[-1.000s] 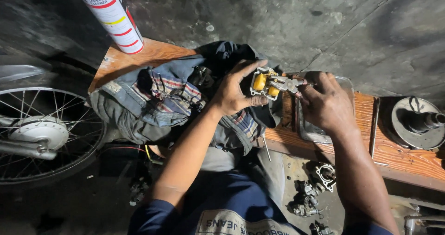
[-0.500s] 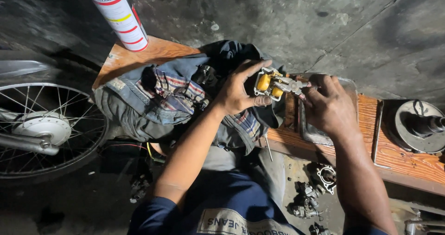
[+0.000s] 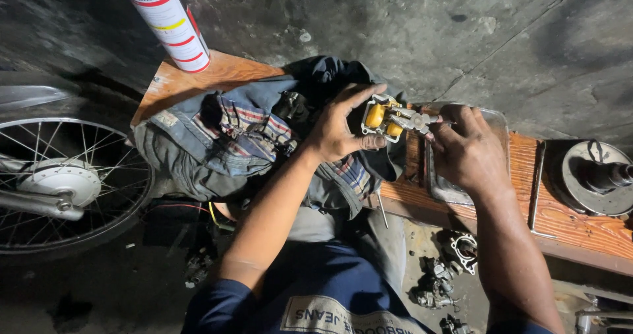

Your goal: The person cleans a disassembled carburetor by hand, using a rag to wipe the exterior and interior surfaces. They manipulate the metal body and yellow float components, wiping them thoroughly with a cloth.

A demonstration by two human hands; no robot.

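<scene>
Since a moment ago my head has dipped a bit, so the spray can (image 3: 166,23) sits higher up in my view and both my hands have come a little lower; they still hold the same small part between them. The biggest thing is the grey concrete floor (image 3: 409,24); then the wooden table (image 3: 198,80) that runs across it; then the bike wheel (image 3: 62,185) with its thin spokes off to my left; then the heap of striped and denim cloth (image 3: 224,136) on the table; then the round metal part (image 3: 597,176) far to my right; then the clear tray (image 3: 445,185) under my right hand. My left hand (image 3: 336,129) has its fingers wrapped tight around a little metal part with yellow floats (image 3: 381,118), held up just above the cloth; my right hand (image 3: 465,152) has its fingers closed on a thin metal tool (image 3: 412,118) whose tip touches that part. I think I am picking at the little part to get a small bit loose; that needs a still left hand and a slow, gentle push.
</scene>
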